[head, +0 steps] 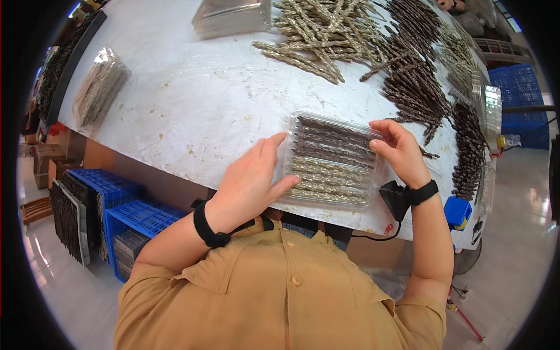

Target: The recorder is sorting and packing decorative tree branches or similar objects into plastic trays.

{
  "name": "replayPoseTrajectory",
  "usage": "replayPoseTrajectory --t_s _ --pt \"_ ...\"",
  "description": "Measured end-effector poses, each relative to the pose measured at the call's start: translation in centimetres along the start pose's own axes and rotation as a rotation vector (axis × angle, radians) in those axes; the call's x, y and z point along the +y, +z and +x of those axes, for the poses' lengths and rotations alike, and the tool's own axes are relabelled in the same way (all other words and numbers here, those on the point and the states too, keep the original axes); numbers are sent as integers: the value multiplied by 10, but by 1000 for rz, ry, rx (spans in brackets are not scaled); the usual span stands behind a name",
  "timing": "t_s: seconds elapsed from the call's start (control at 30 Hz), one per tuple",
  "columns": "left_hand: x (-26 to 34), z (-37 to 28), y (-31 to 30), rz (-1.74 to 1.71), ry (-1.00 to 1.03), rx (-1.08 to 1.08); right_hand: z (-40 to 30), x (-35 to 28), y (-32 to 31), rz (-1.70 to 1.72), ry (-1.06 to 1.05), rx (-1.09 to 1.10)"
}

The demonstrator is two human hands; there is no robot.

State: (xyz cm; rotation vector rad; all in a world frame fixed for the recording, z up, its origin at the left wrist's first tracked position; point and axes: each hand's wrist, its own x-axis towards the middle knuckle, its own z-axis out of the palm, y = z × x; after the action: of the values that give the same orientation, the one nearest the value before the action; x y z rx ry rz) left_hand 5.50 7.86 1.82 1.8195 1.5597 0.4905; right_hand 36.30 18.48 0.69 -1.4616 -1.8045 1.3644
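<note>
A clear plastic tray (329,207) lies on the white table before me, holding a group of dark brown twisted sticks (334,140) in its far half and pale gold glittery ones (328,179) in its near half. My left hand (253,170) touches the tray's left side, thumb over the left ends of the gold sticks. At the right side, my right hand (396,148) grips the tray's far right corner between thumb and fingers. Each wrist wears a black strap; the right one carries a black device (395,199).
Loose gold sticks (323,35) and dark sticks (415,83) lie in piles at the far right. A stack of clear trays (232,17) stands at the back, a wrapped bundle (100,89) at left. A blue tape dispenser (457,213) sits near the right edge; blue crates (144,216) stand below left.
</note>
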Motion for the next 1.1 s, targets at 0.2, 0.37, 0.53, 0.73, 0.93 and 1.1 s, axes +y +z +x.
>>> replayPoseTrajectory --t_s 0.2,0.37,0.53,0.73,0.93,1.1 --pt "-9 13 14 474 592 58 -1 1 2 -235 -105 14" --pt "-8 20 12 326 528 -53 -2 -8 -1 -350 -67 -17" --pt "-4 37 5 340 524 -65 -1 -9 1 -463 -103 -4" --pt "-1 37 10 301 518 -5 -13 -24 -7 -737 -409 86" --pt "11 38 5 375 471 -101 -35 -33 -10 -963 -440 -327" --pt "11 41 9 424 494 -76 -23 -22 -13 -1020 -456 -412"
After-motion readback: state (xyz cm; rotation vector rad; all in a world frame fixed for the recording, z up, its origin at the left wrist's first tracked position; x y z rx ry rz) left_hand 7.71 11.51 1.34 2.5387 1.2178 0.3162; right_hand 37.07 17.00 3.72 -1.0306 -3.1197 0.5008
